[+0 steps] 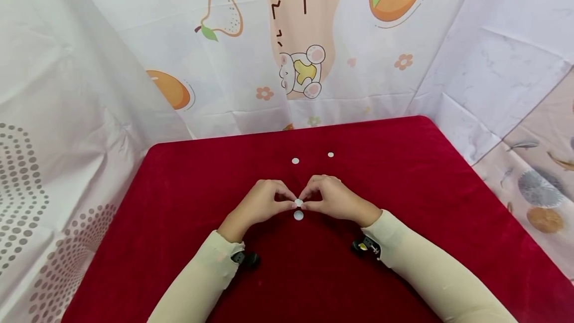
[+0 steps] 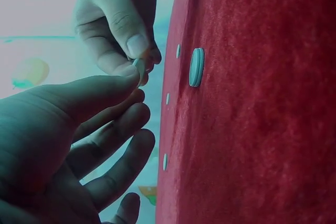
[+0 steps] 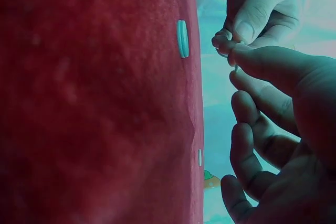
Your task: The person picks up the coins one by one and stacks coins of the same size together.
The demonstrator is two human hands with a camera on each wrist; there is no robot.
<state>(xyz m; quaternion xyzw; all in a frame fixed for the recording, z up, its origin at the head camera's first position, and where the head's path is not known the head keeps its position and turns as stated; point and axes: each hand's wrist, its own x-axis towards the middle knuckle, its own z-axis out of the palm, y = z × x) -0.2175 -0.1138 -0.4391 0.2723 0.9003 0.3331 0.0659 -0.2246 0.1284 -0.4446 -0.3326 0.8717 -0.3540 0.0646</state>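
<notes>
Both hands meet over the middle of the table, pinching one small white disc (image 1: 299, 203) from opposite sides. My left hand (image 1: 265, 201) grips its left edge between thumb and index finger; the other fingers spread loosely in the left wrist view. On the disc's right edge, my right hand (image 1: 337, 199) pinches with thumb and index finger, its remaining fingers bent. The fingertips cover part of the disc (image 2: 139, 69). Just below the hands, another white disc (image 1: 298, 215) lies on the red cloth; from the side this disc (image 2: 196, 67) looks like two stacked layers.
Farther back lie a white disc (image 1: 295, 161) and a smaller-looking disc (image 1: 330, 154). The left wrist view shows three small discs beyond the layered one. A red cloth (image 1: 202, 173) covers the table, and a printed white curtain (image 1: 224, 74) hangs behind it.
</notes>
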